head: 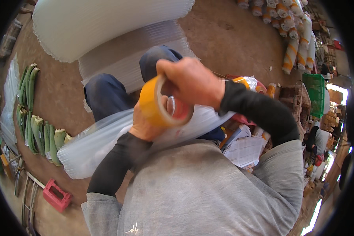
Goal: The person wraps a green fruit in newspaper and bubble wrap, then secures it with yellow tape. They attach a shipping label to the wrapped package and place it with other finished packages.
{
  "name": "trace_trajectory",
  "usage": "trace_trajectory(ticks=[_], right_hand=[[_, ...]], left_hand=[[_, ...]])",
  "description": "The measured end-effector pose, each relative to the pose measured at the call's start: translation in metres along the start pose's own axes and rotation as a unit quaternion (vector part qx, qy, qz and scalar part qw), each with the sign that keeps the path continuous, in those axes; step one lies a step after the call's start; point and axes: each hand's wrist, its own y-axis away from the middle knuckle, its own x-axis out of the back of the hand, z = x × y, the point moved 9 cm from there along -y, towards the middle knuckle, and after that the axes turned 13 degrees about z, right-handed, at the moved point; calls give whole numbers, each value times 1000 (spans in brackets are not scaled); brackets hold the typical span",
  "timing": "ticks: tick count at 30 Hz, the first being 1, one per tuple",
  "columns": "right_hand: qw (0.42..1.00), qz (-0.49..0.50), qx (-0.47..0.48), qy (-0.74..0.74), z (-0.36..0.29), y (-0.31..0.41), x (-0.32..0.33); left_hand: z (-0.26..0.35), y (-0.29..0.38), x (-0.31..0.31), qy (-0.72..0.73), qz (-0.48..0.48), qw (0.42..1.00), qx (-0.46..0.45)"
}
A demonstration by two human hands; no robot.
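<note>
My right hand (pixel 191 79) is closed on the upper rim of a roll of yellow-orange packing tape (pixel 150 101), its fingers reaching into the core. Motion blurs this hand. My left hand (pixel 143 125) lies behind the roll, against a bundle wrapped in clear ribbed plastic film (pixel 91 144). A fingertip shows through the tape core, but most of the left fingers are hidden, so their grip is unclear. Across my lap, the bundle slants from lower left to upper right. Its contents are hidden by the film.
A large roll of clear ribbed film (pixel 106 23) lies ahead, partly unrolled. Cut green plant stems (pixel 32 129) line the left floor, beyond a red plastic frame (pixel 57 195). To the right are papers (pixel 244 150), a green crate (pixel 312 94) and stacked orange-taped bundles (pixel 292 56).
</note>
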Motion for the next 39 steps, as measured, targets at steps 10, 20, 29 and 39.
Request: trace_trajectory(ticks=[10, 20, 29, 39], right_hand=[[945, 220, 18, -242, -29, 150, -62], [947, 260, 118, -148, -43, 136, -41], [946, 288, 109, -103, -40, 120, -34], [951, 259, 72, -151, -52, 57, 19]], left_hand=[[-34, 4, -23, -110, -71, 981, 143], [46, 78, 72, -114, 37, 993, 20], [46, 119, 35, -416, 40, 906, -67], [55, 42, 77, -216, -90, 972, 5]])
